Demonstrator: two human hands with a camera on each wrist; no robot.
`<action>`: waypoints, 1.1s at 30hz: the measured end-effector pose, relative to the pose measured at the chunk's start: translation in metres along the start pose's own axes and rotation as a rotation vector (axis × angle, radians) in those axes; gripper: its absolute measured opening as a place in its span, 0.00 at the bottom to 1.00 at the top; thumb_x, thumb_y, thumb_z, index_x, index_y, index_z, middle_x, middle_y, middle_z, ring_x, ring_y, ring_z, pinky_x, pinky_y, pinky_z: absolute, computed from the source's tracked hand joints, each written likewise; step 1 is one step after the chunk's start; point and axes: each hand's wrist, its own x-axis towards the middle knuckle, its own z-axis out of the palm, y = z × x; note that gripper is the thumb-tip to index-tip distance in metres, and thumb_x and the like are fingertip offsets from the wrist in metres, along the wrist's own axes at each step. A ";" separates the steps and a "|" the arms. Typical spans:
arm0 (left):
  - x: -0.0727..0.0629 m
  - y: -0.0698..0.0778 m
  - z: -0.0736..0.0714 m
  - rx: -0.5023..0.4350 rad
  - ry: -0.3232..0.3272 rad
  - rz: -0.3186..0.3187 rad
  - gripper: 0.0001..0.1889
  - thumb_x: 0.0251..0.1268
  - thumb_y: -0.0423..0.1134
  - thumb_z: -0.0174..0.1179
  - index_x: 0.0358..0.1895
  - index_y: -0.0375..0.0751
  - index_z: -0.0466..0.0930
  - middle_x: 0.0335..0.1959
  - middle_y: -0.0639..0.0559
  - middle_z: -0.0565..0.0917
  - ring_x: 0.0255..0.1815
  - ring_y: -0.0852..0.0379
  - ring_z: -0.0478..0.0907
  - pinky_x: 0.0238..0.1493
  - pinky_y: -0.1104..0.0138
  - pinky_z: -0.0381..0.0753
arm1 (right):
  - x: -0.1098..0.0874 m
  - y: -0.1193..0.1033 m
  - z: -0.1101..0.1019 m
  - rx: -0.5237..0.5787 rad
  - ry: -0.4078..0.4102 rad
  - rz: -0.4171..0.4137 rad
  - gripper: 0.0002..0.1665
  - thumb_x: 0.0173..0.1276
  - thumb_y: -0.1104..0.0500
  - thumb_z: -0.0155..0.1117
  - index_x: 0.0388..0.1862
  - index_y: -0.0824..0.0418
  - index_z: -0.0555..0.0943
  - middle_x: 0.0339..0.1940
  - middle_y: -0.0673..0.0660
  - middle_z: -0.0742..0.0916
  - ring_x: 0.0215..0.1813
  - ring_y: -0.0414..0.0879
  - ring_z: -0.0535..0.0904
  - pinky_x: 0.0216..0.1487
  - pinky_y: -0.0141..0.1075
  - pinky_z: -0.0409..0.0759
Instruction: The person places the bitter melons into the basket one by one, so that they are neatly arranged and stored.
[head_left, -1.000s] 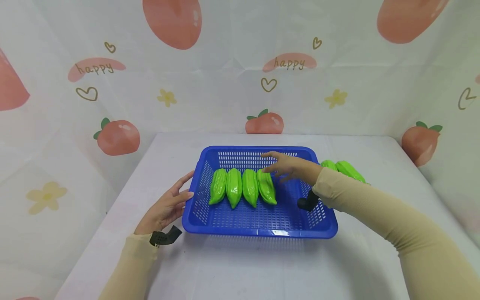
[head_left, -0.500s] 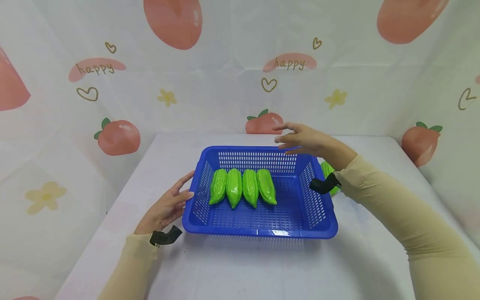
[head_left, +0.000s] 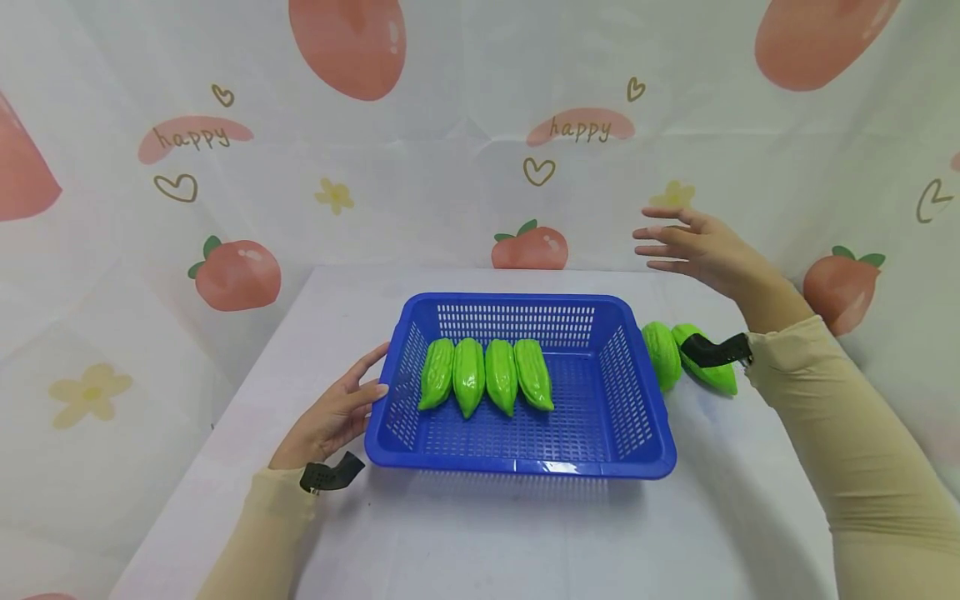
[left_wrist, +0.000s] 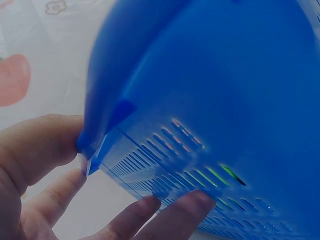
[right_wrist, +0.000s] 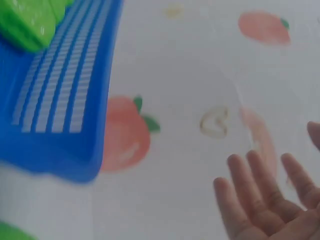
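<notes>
A blue plastic basket (head_left: 517, 468) with slotted walls stands on the table, and several green bitter melons (head_left: 468, 375) lie side by side in its left half. At the basket's left side my left hand (head_left: 326, 425) holds the rim; in the left wrist view the thumb (left_wrist: 45, 145) is at the rim and fingertips (left_wrist: 197, 202) rest against the slotted outer wall. My right hand (head_left: 701, 250) is raised beyond the basket's back right corner, fingers spread, holding nothing. Below it, two more bitter melons (head_left: 662, 358) lie just right of the basket, one partly hidden by the black wrist camera.
The white table (head_left: 480, 542) runs out to a patterned cloth backdrop (head_left: 450, 167) at the back and sides. A black wrist camera (head_left: 712, 352) juts from the right sleeve, another (head_left: 330, 473) from the left.
My right hand has lifted out of the basket, away from the rightmost bitter melon inside, and moved up and right. The left hand and basket have stayed in place.
</notes>
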 end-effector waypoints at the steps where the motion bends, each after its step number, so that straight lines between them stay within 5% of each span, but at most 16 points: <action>1: 0.000 0.000 0.000 -0.005 0.000 0.001 0.37 0.70 0.42 0.58 0.75 0.70 0.49 0.53 0.48 0.74 0.43 0.57 0.84 0.45 0.66 0.84 | -0.002 0.003 -0.005 0.036 0.013 -0.021 0.20 0.76 0.60 0.51 0.65 0.54 0.67 0.48 0.45 0.85 0.51 0.40 0.83 0.49 0.28 0.82; 7: 0.000 -0.001 0.000 -0.013 -0.005 0.006 0.38 0.70 0.41 0.58 0.76 0.70 0.49 0.51 0.48 0.75 0.41 0.56 0.84 0.45 0.67 0.85 | -0.019 0.023 -0.031 0.155 0.097 -0.105 0.23 0.75 0.63 0.50 0.67 0.53 0.66 0.49 0.47 0.85 0.50 0.39 0.83 0.47 0.28 0.83; 15: 0.000 -0.001 0.001 -0.025 -0.010 0.010 0.38 0.70 0.40 0.58 0.76 0.69 0.49 0.49 0.49 0.75 0.41 0.57 0.84 0.45 0.67 0.84 | -0.036 0.064 -0.051 0.113 0.168 -0.133 0.23 0.75 0.67 0.49 0.65 0.50 0.67 0.48 0.43 0.85 0.49 0.34 0.83 0.46 0.24 0.82; 23: 0.001 -0.001 0.001 -0.026 -0.009 0.011 0.38 0.70 0.40 0.58 0.76 0.68 0.49 0.48 0.50 0.76 0.39 0.58 0.84 0.44 0.68 0.85 | -0.052 0.107 -0.064 -0.166 0.214 -0.045 0.35 0.75 0.64 0.51 0.77 0.61 0.53 0.47 0.31 0.78 0.48 0.21 0.76 0.46 0.17 0.76; 25: 0.001 -0.001 0.001 -0.023 -0.006 0.009 0.38 0.69 0.40 0.58 0.76 0.69 0.49 0.49 0.50 0.76 0.39 0.58 0.84 0.44 0.68 0.85 | -0.056 0.113 -0.066 -0.279 0.222 0.014 0.38 0.75 0.60 0.52 0.78 0.64 0.48 0.52 0.38 0.78 0.47 0.17 0.73 0.47 0.15 0.75; 29: 0.001 -0.001 0.000 -0.004 0.008 0.001 0.38 0.69 0.42 0.58 0.75 0.71 0.49 0.51 0.49 0.75 0.40 0.58 0.84 0.44 0.68 0.84 | -0.061 0.124 -0.068 -0.432 0.188 0.131 0.42 0.76 0.53 0.51 0.79 0.65 0.43 0.68 0.68 0.70 0.46 0.16 0.70 0.52 0.20 0.76; 33: 0.002 -0.002 0.001 -0.008 0.032 -0.007 0.37 0.69 0.42 0.59 0.74 0.73 0.52 0.51 0.49 0.75 0.41 0.58 0.83 0.44 0.68 0.84 | -0.064 0.133 -0.068 -0.496 0.124 0.224 0.46 0.76 0.49 0.51 0.79 0.64 0.39 0.72 0.78 0.59 0.64 0.42 0.73 0.67 0.46 0.72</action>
